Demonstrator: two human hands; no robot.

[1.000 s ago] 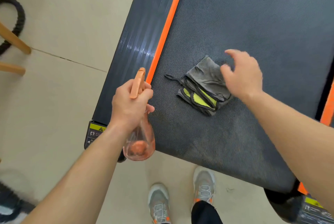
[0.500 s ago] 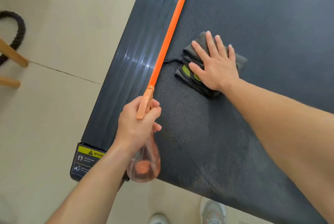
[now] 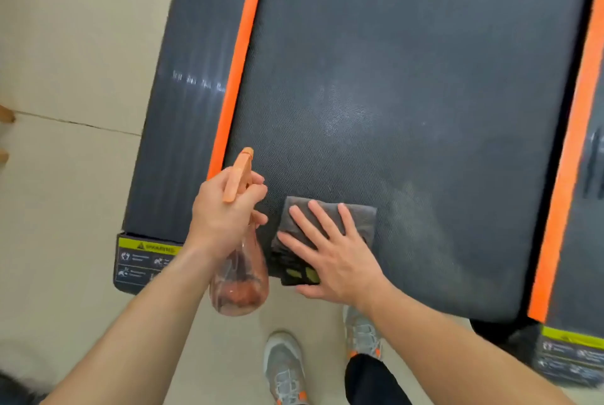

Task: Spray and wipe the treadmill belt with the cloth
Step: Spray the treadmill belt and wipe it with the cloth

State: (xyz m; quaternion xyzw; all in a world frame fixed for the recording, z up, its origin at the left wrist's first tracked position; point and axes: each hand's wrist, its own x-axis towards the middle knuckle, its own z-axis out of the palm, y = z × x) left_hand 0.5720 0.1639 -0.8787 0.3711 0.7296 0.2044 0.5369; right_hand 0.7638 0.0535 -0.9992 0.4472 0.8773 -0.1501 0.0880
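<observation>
**Cloth at near-left corner of belt, under right palm; damp patches ahead and right**

- Side rail [image 3: 186, 110]: dark, ribbed, with a yellow warning label [image 3: 147, 259] at its near end.
- Left hand [image 3: 224, 218]: fingers curled round the neck and trigger of the spray bottle [image 3: 240, 285]. Nozzle aimed away up the belt, body hanging past the near edge, just left of the cloth.
- Orange stripe [image 3: 242, 55]: bordering the belt's left edge.
- Cloth [image 3: 359, 213]: grey, folded, lying flat on the treadmill belt [image 3: 408, 61] at its near-left corner.
- Right hand [image 3: 336, 261]: fingers straight and spread, pressed flat on the cloth, clasping nothing.
- Belt long axis: running straight away from the feet.
- Pale damp patches: ahead and right of the cloth. Next stroke judged to be a forward, rightward push by the right hand, already on the cloth.
</observation>
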